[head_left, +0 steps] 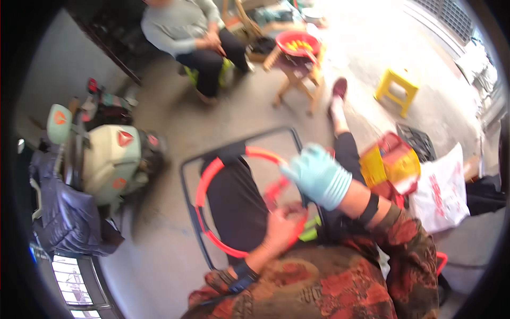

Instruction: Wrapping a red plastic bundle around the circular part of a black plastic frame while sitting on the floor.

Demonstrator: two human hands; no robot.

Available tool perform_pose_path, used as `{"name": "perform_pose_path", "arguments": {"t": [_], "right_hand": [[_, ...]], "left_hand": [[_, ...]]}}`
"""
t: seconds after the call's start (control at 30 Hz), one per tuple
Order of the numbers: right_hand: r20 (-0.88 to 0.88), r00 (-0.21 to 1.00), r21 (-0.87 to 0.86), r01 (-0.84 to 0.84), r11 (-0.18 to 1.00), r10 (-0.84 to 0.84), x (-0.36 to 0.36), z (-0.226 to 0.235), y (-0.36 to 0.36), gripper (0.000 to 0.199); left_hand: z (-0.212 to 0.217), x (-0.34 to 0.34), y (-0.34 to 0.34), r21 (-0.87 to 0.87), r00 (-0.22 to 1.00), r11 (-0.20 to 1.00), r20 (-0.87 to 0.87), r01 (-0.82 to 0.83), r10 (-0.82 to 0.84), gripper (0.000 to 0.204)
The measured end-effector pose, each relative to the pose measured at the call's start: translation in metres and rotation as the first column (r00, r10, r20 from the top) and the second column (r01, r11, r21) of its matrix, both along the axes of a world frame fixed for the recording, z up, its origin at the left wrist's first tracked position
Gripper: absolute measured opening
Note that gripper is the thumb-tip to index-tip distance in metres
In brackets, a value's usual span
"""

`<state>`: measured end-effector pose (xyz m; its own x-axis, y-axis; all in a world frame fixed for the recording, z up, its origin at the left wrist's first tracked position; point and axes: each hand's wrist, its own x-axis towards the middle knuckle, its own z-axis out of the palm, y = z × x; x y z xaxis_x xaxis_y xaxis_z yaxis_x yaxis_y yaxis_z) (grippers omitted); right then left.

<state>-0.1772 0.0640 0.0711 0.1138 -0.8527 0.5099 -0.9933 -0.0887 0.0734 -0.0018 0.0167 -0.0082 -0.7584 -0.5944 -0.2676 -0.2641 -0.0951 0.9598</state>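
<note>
A large hoop (pixel 213 171), banded in orange-red and black, lies over my black-trousered left thigh. A dark rectangular frame (pixel 187 194) sits around it. My left hand (pixel 282 229), bare, is closed on the hoop's lower right side. Above it, my right hand (pixel 322 179) wears a pale blue glove and is curled shut, slightly smeared by motion. A crumpled red strip (pixel 276 190) runs between the two hands, its upper end at the gloved fingers. How it joins the hoop is hidden behind my left hand.
Another person (pixel 183 32) sits at the far left, hands together. A red basin (pixel 291 37) with yellow pieces stands on a wooden stool (pixel 297 80). At right are a yellow stool (pixel 398 87), a red-yellow bag (pixel 390 165) and a white bag (pixel 443 194). A scooter (pixel 109 159) stands left.
</note>
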Motion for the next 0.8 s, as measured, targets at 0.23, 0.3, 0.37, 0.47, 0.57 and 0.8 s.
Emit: {"name": "perform_pose_path", "arguments": {"t": [0.23, 0.3, 0.37, 0.47, 0.57, 0.8], "right_hand": [[-0.038, 0.952, 0.375, -0.268, 0.888, 0.303, 0.029, -0.007, -0.019, 0.024], [0.041, 0.978, 0.256, -0.209, 0.944, 0.205, 0.025, 0.001, -0.009, 0.033], [0.196, 0.974, 0.165, -0.151, 0.975, 0.118, 0.015, 0.01, 0.007, 0.038], [0.451, 0.892, 0.098, -0.054, 0.994, 0.004, -0.003, 0.011, 0.045, 0.039], [0.45, 0.893, 0.258, -0.131, 0.957, 0.001, 0.007, 0.011, 0.075, 0.041], [0.462, 0.887, 0.069, -0.041, 0.997, 0.005, 0.039, -0.012, 0.082, 0.033]], "left_hand": [[0.005, 0.006, 0.006, -0.22, 0.996, 0.975, -0.086, -0.033, 0.015, 0.019], [0.0, 0.01, 0.004, -0.284, 0.992, 0.957, -0.084, 0.065, -0.093, 0.02], [-0.013, 0.009, 0.004, -0.044, 0.99, 0.997, -0.122, 0.059, -0.064, 0.019], [0.006, 0.003, 0.0, 0.294, 0.971, 0.945, -0.223, 0.146, -0.081, 0.016], [0.007, 0.005, -0.004, 0.395, 0.969, 0.892, -0.189, 0.221, -0.156, 0.014], [0.02, 0.003, -0.005, 0.64, 0.944, 0.714, -0.318, 0.283, -0.089, 0.018]]}}
